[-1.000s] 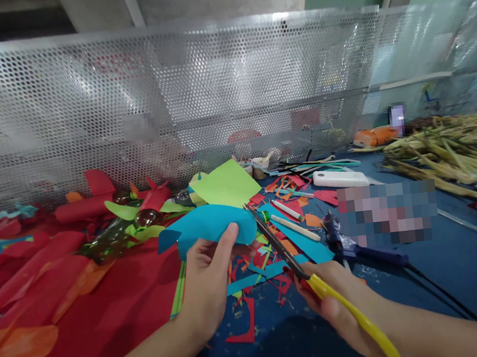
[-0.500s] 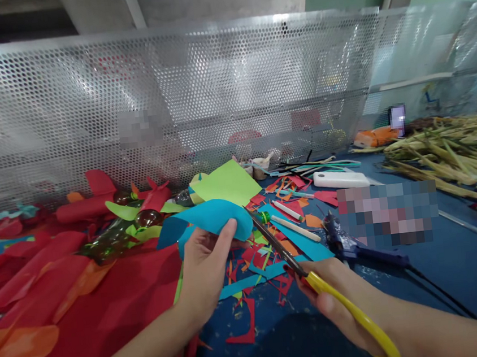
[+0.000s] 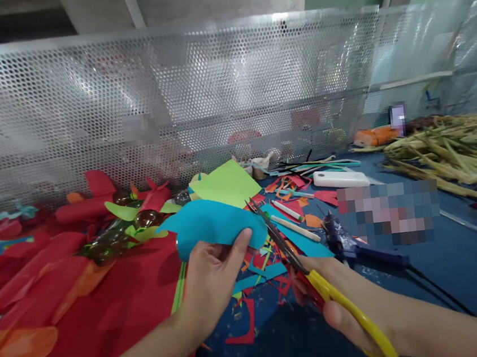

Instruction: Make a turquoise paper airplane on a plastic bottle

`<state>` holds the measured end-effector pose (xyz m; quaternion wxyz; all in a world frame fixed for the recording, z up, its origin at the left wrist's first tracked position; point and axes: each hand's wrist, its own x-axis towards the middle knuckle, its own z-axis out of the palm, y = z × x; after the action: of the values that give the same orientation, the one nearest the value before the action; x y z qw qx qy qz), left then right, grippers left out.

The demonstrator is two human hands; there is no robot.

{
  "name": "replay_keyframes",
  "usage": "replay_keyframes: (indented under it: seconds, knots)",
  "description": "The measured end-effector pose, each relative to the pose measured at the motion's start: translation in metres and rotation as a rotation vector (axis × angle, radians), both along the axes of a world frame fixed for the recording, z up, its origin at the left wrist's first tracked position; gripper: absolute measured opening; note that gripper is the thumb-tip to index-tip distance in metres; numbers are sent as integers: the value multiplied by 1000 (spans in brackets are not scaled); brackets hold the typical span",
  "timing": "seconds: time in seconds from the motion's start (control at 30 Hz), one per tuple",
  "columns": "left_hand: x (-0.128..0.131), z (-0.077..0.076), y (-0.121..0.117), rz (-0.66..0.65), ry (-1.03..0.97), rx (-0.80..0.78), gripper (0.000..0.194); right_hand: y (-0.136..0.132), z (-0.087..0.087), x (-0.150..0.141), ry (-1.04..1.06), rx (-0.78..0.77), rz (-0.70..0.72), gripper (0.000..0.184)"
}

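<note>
Between the thumb and fingers of my left hand (image 3: 210,278) is a curved piece of blue paper (image 3: 209,221), its right end rounded. My right hand (image 3: 340,293) grips scissors (image 3: 336,296) with a yellow and red handle. Their blades are slightly parted and point up and left, close by the right edge of the blue paper. A yellow-green sheet (image 3: 230,184) lies just behind the blue piece. Under and around the blades are red, orange, green and blue paper scraps (image 3: 251,322).
Red paper shapes (image 3: 90,307) and a dark bottle (image 3: 112,237) spread over the left. On the right are a glue gun (image 3: 343,241) with its cord, a white device (image 3: 341,179) and dry stalks (image 3: 452,144). A perforated metal screen (image 3: 212,90) stands behind the table.
The blue paper has turned and shifted a little right in my left hand, showing more of its flat face. The scissor blades have parted slightly.
</note>
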<state>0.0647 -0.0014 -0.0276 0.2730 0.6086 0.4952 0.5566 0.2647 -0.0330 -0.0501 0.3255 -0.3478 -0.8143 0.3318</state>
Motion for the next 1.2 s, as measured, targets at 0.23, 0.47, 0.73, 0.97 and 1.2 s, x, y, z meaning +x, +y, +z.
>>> replay_keyframes:
  seconds: [0.23,0.47,0.73,0.97,1.2]
  knots:
    - [0,2,-1,-104,-29,-18,18,4,-4,2,-25,-5,-18,73]
    - [6,11,0,-147,-103,11,12,6,-10,3,5,-55,-20,69]
    - [3,12,5,-189,-187,37,22,6,-4,5,-17,-89,-32,69]
    - [0,20,8,-274,-159,44,29,7,-3,5,-22,-62,-48,69]
    - [-1,19,10,-284,-139,38,19,6,2,5,-72,-57,-80,69]
